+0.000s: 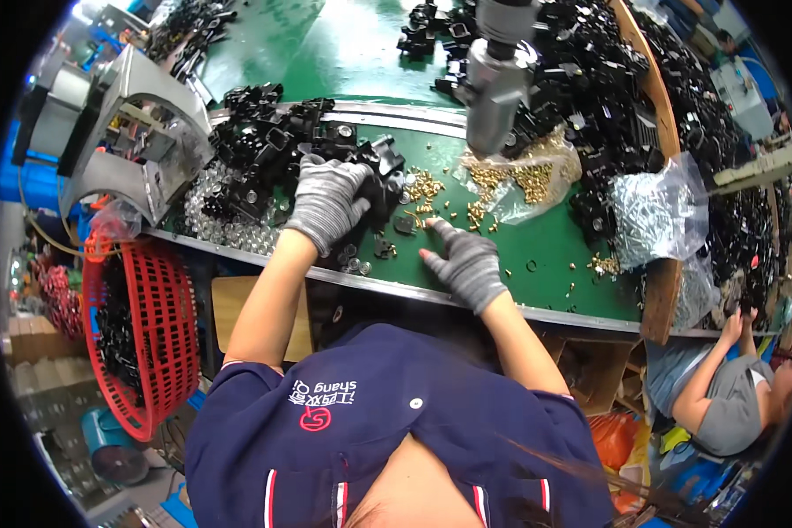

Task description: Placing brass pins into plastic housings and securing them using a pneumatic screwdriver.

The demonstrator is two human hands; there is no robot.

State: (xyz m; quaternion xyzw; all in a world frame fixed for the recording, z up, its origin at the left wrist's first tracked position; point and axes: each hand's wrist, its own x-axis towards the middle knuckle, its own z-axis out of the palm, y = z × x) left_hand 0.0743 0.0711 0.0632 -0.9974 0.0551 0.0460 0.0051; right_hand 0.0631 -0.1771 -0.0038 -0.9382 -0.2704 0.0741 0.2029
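Left hand (327, 204): gloved, over the near edge of the black parts (238, 145); its fingers bend down among them, and whether they clamp one I cannot tell.
Right hand (470, 266): gloved, thumb and forefinger apart, near the brass screws (424, 187).
Black parts: heaped on the table (550, 289), left of those screws, beside clear round pieces (238, 231).
Handling: best to steady one part with the left and pinch screws singly, well clear of the table's front edge.

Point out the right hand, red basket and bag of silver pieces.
Right hand (470, 264), head view: glove's back.
Red basket (169, 327), head view: latticed wall.
Bag of silver pieces (691, 192), head view: clear plastic, right side.
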